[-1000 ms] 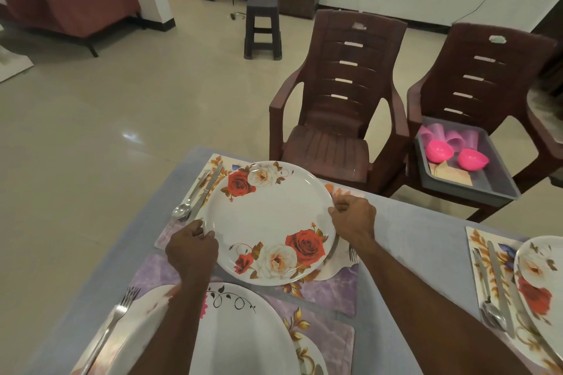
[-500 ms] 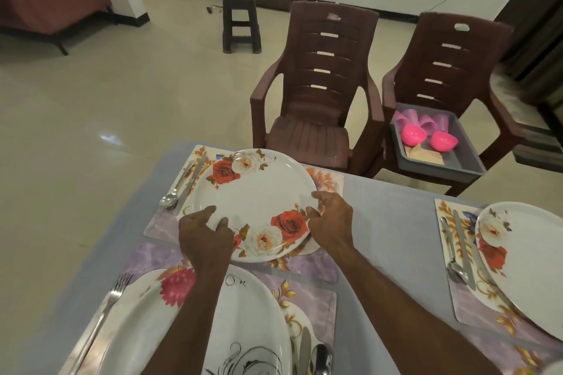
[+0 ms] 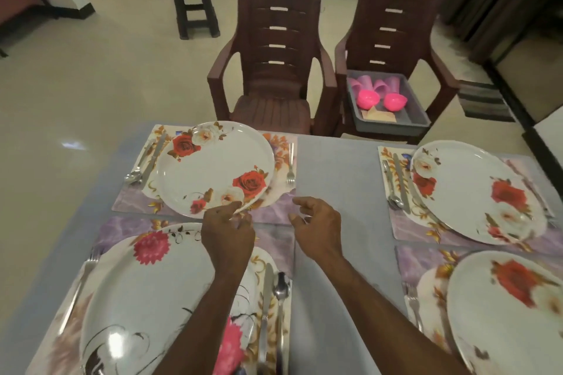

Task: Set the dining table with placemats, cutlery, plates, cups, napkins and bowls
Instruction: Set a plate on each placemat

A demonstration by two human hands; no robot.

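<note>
- The grey worktop carries four floral placemats, two at the far edge and two nearer, with a bare grey strip running between the left pair and the right pair.
- Beyond the far edge stand two brown plastic armchairs; the left brown chair has a bare seat, and past it lies open pale floor with a dark stool.
- On the seat of the right brown chair sits a grey plastic bin holding two bright pink bowls, several pale purple cups behind them and tan folded napkins in front.
- The white round plate with red and cream roses lies flat on the far-left floral placemat, a spoon and knife just beside its left rim and a fork at its right.
- The left hand hovers at the plate's near rim, its grip loosely spread, fingertips at or just above the edge; contact cannot be told.
- The right hand hangs above the placemat's near right corner, apart from the plate, fingers loosely curled and holding nothing.
- Three more flowered plates lie on the other placemats, each with cutlery beside it.
</note>
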